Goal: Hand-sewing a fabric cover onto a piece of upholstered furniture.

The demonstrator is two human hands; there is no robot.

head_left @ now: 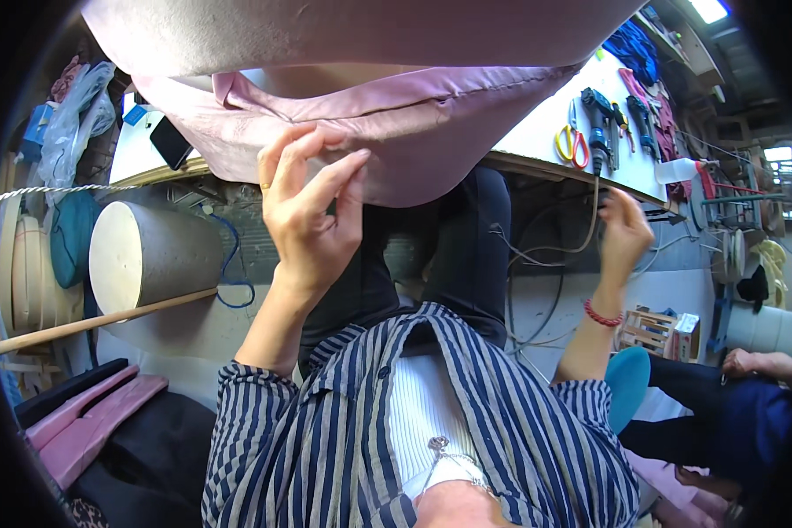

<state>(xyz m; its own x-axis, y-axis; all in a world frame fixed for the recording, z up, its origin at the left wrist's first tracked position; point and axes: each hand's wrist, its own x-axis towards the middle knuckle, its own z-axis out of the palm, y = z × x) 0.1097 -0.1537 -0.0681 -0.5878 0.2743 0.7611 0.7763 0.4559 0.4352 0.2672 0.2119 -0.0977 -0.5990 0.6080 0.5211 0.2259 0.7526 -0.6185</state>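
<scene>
A large pink upholstered piece [264,26], curved like a chair shell, fills the top of the view. Along its underside hangs loose pink fabric [414,141] with a gathered seam edge. My left hand [312,207] is raised just in front of this fabric, its fingers bent and apart; nothing shows in them. Whether the fingertips touch the cloth I cannot tell. Off to the right, away from the piece, my right hand [625,231] is lifted with its fingers pinched together. Anything in that pinch is too small or blurred to make out.
The white worktable [532,132] holds yellow-and-red-handled scissors [572,145], a power tool [597,128] and a dark phone [171,143]. Cables [559,255] hang below its right edge. A pale cylinder [154,255] and a wooden pole [106,321] are at left. Another person's hand [761,365] shows at right.
</scene>
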